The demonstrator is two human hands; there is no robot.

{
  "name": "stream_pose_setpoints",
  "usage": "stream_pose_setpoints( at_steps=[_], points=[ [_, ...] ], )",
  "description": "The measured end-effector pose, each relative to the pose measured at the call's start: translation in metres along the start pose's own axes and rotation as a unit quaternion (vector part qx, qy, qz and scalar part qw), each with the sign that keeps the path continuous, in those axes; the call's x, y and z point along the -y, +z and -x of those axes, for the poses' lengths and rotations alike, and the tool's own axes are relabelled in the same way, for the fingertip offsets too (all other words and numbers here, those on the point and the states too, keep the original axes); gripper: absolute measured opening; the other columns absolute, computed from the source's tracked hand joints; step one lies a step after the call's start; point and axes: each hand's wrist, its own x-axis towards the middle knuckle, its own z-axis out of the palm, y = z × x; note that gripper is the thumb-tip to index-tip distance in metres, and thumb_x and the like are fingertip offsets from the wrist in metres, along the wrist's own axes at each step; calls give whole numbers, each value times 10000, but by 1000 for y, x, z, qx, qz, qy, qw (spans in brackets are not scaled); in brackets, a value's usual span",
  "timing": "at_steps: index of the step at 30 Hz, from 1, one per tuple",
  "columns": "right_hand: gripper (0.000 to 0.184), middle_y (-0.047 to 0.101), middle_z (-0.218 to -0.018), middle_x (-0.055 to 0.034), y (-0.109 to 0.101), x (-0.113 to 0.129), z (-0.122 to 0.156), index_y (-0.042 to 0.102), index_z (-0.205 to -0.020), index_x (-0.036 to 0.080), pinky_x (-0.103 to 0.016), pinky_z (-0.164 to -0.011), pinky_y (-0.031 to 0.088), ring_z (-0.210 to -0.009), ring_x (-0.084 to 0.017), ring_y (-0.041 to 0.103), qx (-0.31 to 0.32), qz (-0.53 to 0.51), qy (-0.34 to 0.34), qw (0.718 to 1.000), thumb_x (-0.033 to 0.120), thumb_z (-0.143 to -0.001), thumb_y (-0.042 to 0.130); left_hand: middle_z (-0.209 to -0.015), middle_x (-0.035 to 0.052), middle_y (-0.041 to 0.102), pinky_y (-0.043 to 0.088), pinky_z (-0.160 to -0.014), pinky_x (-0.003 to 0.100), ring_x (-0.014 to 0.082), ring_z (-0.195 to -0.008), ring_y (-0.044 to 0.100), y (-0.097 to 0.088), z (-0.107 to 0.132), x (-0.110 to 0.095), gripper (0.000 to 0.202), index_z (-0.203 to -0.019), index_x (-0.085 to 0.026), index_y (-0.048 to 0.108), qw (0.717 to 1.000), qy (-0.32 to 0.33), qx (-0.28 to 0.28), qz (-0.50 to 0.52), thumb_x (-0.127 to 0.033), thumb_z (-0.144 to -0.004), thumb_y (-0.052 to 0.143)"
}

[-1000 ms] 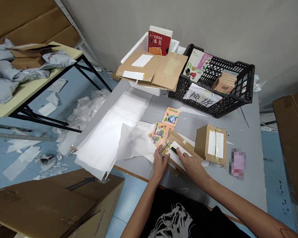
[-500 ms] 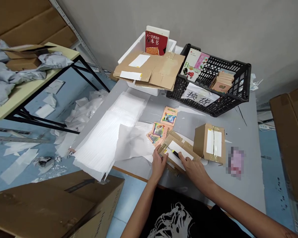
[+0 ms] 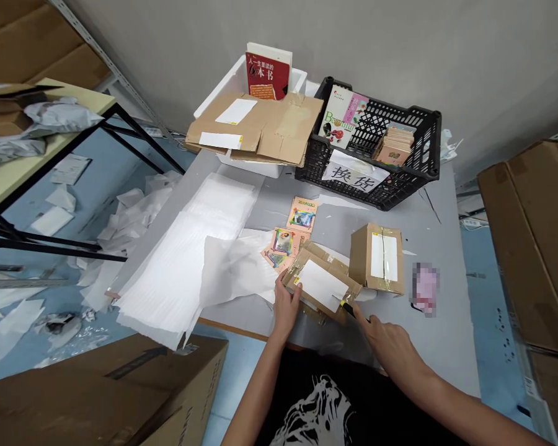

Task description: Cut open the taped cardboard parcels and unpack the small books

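Observation:
A flat brown cardboard parcel (image 3: 323,282) with a white label lies near the front of the grey table (image 3: 446,334). My left hand (image 3: 286,303) presses on its left corner, fingers curled over the edge. My right hand (image 3: 388,344) is closed on a small black and yellow cutter (image 3: 348,306), whose tip sits at the parcel's right corner. Three small colourful cards (image 3: 288,238) lie just behind the parcel. A second, taller cardboard box (image 3: 376,257) with a white label stands right of it.
White foam sheets (image 3: 190,254) cover the table's left half. At the back stand a black crate (image 3: 372,145) holding books and a white bin under flattened cardboard (image 3: 260,127). Big cartons flank me at lower left (image 3: 97,390) and right (image 3: 534,235). Paper scraps litter the floor.
My right hand has drawn the cutter from the middle of the parcel's label down to its right corner. My left hand stays on the left corner. The view has shifted right.

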Motion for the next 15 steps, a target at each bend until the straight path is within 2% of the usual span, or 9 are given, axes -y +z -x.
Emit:
stream_pose_setpoints(
  at_steps=[5,8,12,15],
  points=[
    [717,633,-711,-6,19,-10,21,401,-1335,196,-211,-372,260,-463,-128,617,-18,-13,15,1000,14,-688,649,-1328,157,463,378,-1008,426,255,-1278,423,0,0,-1,512,-1301,-181,318,1000,-3,6,-2,-431,-881,470],
    [678,630,-705,8,20,-15,19,375,-1356,223,-220,-377,222,-454,-111,602,-47,-23,7,999,10,-748,586,-1328,153,466,383,-1000,426,255,-1273,429,-1,0,-2,510,-1300,-188,319,1000,-4,10,-1,-433,-880,472],
    [506,651,-777,-19,4,-6,-11,341,-1388,244,-226,-387,225,-519,-109,623,-80,-62,10,995,146,-906,459,-1339,150,459,373,-1011,425,251,-1275,426,-1,0,-3,513,-1300,-188,318,1000,-2,10,-1,-424,-876,484],
    [474,654,-885,-71,-10,9,-42,350,-1389,208,-220,-425,305,-621,-125,659,-71,-74,-12,995,158,-924,423,-1353,142,449,372,-1012,417,244,-1278,423,-1,0,-3,513,-1304,-194,314,1000,-11,12,-6,-425,-877,481]
  ],
)
